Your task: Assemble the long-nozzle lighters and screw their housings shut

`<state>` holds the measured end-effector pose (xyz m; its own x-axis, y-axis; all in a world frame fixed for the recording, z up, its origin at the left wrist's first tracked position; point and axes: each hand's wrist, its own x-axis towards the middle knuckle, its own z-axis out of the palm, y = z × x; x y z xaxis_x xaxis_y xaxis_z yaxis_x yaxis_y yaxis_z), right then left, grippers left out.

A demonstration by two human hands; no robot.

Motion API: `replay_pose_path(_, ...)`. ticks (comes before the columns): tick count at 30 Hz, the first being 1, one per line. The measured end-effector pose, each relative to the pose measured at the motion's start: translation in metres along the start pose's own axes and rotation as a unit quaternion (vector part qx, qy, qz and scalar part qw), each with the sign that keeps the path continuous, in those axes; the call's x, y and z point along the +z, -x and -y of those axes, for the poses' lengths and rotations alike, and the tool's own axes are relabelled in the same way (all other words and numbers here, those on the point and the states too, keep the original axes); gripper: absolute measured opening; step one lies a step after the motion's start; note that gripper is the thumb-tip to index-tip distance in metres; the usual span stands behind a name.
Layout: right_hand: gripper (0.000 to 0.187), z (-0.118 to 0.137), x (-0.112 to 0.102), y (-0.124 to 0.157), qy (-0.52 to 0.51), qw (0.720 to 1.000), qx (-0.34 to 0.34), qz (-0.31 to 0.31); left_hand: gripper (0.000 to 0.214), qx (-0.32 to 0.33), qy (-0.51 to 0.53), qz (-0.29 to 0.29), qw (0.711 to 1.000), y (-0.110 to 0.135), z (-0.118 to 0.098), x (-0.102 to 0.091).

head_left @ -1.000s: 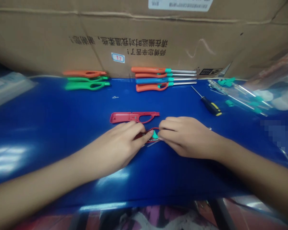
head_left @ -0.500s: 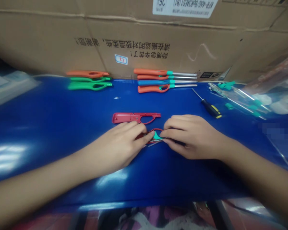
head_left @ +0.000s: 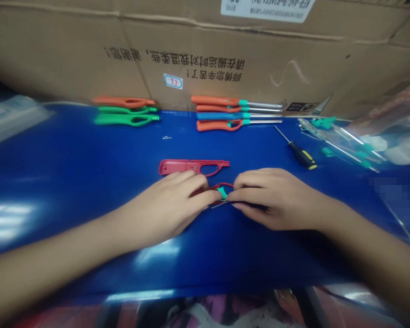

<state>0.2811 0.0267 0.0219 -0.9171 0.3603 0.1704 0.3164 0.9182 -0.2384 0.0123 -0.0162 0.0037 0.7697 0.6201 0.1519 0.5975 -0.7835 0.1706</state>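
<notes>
Between my hands is a red lighter shell half point(head_left: 221, 184), mostly covered by my fingers, with a teal trigger point(head_left: 222, 193) in its loop. My left hand point(head_left: 179, 202) is closed on its left part, the thumb pressing by the trigger. From the other side my right hand point(head_left: 275, 199) pinches the right part, fingertips close to my left thumb. A thin metal piece point(head_left: 219, 205) shows along the near edge. Just beyond my left fingers, the other red shell half point(head_left: 174, 166) lies with its hollow side up.
Several long-necked lighters point(head_left: 218, 125) lie against the cardboard box point(head_left: 71, 54). Orange and green lighter handles point(head_left: 118, 119) are left of them. A screwdriver point(head_left: 302, 156) and bagged metal tubes with teal parts point(head_left: 348, 146) lie right. A small wire piece point(head_left: 166, 137) sits on the blue table point(head_left: 89, 182).
My left thumb has slid slightly right over the teal trigger, and my right fingertips have closed in from the right, covering more of the loop. The loose shell half stays put.
</notes>
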Motion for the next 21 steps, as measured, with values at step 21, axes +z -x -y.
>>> replay_pose_path(21,0.024,0.002,-0.008,0.003,-0.039,0.997,0.024,0.066,0.029,0.009,-0.003,0.002,1.0,-0.001,0.001,-0.002)
